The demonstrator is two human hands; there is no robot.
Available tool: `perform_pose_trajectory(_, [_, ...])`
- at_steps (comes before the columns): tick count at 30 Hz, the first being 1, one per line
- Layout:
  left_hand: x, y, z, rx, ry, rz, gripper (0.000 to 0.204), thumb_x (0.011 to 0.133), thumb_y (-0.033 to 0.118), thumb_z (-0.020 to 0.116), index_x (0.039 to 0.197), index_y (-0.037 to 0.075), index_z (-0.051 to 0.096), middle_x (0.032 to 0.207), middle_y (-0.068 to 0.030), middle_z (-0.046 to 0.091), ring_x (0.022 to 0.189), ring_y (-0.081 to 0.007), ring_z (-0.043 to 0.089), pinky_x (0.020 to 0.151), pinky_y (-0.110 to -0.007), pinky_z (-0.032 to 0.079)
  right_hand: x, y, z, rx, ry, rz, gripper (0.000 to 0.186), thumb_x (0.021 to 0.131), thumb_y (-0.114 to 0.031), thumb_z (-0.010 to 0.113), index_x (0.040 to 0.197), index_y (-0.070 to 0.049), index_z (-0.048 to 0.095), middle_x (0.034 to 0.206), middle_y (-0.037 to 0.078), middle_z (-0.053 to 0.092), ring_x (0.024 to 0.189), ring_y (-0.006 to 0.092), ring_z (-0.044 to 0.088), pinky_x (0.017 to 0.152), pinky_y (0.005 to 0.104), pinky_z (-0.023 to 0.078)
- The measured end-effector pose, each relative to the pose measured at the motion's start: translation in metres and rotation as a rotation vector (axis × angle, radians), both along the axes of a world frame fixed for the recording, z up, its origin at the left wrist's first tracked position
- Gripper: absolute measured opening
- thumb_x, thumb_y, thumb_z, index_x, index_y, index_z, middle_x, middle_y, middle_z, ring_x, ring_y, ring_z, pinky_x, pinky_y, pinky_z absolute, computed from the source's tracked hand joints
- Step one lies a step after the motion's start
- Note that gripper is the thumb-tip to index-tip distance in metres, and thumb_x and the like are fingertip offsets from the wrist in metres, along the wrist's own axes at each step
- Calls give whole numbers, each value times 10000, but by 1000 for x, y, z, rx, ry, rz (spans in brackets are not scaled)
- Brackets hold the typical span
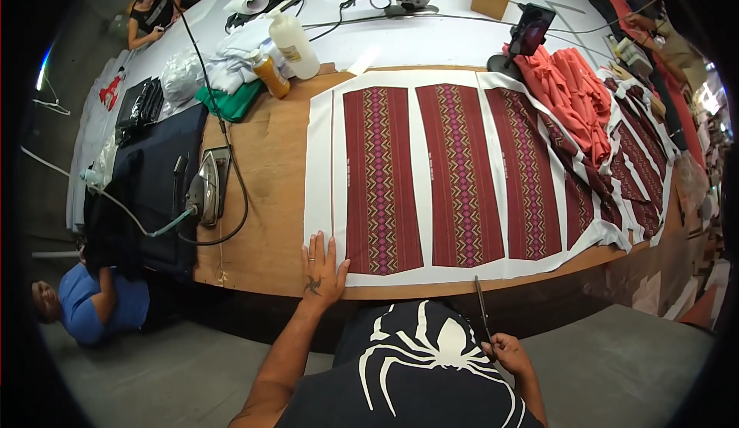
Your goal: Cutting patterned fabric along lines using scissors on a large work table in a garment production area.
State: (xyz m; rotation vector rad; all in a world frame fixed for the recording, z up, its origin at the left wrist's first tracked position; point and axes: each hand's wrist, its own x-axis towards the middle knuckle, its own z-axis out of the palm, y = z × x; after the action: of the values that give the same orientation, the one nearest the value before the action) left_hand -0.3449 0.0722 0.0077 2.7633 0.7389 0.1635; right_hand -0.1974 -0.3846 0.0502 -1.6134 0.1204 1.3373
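My left hand (324,267) lies flat, fingers stretched out, on the near left corner of a printed fabric sheet (319,158). The sheet is white with several maroon patterned panels (382,182) running away from me; its right part is bunched in folds. Off the table's near edge, my right hand (507,352) grips a pair of scissors (483,309) by the handles. The blades point away from me and their tips reach the sheet's near edge. Whether they touch the fabric I cannot tell.
An iron (206,185) stands at left beside dark folded cloth (158,197), its cable looping over the wooden table (258,197). Bottles (292,47) stand at the back. A phone on a stand (531,31) and coral cloth (566,93) are at right. Two people (104,297) (152,14) are at left.
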Motion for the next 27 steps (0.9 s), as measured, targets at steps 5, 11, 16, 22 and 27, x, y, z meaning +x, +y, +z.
perform_pose_trajectory(5, [-20,3,-2,17,-19,-14,587,920,243,628,1383,-72,456,1506,-315,328,1404,-483,304,1149,-602,204,7,6,19,-19,-38,36,230,909,-157,727,803,-34,565,630,19,593,528,118,607,485,264,493])
perform_pose_trajectory(11, [26,-11,8,-59,-200,-151,560,889,198,670,1350,-70,497,1463,-288,415,1379,-451,374,1144,-574,256,26,53,37,63,-104,-35,202,920,-140,706,827,-20,572,655,27,602,531,120,600,511,267,501])
perform_pose_trajectory(16, [95,-40,4,-75,-200,-403,618,906,344,644,1358,-52,500,1462,-252,433,1385,-405,383,1155,-546,262,44,88,14,4,-210,-24,223,925,-168,707,833,-16,574,649,21,605,524,101,583,502,248,452])
perform_pose_trajectory(22, [102,-51,-9,-73,-157,-421,639,913,392,632,1370,-35,503,1502,-251,383,1423,-385,332,1170,-545,224,31,69,-5,-67,-199,-46,237,931,-185,704,823,-28,564,645,24,609,513,107,580,498,250,452])
perform_pose_trajectory(27, [104,-50,-8,-97,-163,-417,640,908,386,638,1374,-29,499,1499,-247,388,1419,-387,334,1166,-546,228,26,60,-1,-60,-168,-77,235,930,-190,707,840,-22,570,650,30,612,524,112,585,503,251,460])
